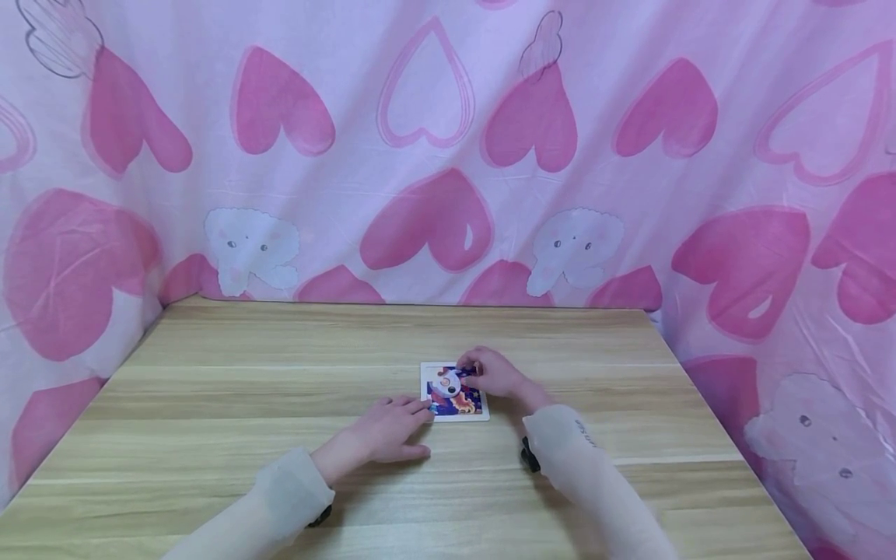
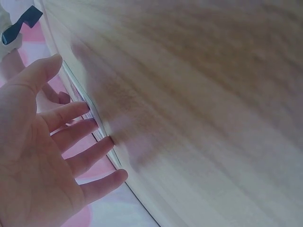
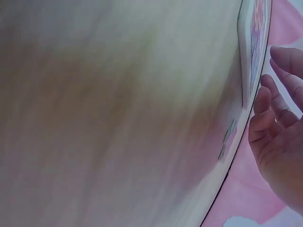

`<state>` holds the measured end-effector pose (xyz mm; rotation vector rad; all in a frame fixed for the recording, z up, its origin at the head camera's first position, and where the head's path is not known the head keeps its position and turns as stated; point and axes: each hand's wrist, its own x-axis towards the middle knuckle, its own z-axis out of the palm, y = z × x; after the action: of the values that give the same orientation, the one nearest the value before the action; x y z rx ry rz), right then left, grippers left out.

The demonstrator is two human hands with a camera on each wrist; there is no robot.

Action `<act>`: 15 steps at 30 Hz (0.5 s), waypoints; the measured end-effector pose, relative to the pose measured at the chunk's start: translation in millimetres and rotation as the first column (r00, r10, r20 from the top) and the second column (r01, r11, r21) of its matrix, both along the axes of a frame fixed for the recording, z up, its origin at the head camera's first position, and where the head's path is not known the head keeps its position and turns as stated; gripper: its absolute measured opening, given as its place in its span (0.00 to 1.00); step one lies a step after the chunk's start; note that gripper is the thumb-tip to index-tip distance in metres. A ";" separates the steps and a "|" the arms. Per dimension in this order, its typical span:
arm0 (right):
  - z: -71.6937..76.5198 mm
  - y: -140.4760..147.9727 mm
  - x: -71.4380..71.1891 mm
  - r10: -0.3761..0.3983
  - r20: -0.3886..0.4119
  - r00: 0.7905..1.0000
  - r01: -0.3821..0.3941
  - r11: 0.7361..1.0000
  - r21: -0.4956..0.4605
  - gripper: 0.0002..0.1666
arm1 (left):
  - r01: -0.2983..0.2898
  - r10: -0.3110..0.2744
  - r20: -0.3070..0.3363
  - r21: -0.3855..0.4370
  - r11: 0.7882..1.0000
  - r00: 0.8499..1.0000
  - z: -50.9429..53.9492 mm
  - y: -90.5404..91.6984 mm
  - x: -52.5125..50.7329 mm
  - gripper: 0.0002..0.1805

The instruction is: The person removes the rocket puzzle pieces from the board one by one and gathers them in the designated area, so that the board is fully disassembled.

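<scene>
"So, how many?"
"One square, white-rimmed picture board (image 1: pixel 462 418) on the wood-grained table (image 1: pixel 280 389); left hand (image 1: pixel 392 430), fingers spread, touches its left edge."
"Right hand (image 1: pixel 495 373)?"
"Fingers bent, far right corner; gripping, I can't tell."

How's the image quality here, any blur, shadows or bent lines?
Head view: fairly evenly lit, table grain readable; left wrist: table blurred, shadow or reflection smudges beside the left hand; right wrist: table also smeary, its edge bowed, probably lens distortion.
</scene>
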<state>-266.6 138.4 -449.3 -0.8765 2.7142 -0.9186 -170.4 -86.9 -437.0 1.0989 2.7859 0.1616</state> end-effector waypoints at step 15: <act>4.5 -19.4 -4.9 0.020 0.014 1.000 -0.023 0.981 0.195 0.15 | 0.008 -0.008 -0.017 0.009 1.000 1.000 -1.7 -0.9 -0.1 0.32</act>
<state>-271.4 119.0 -444.8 -0.8565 2.7208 -0.6374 -170.5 -87.8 -438.7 1.1186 2.7979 0.1649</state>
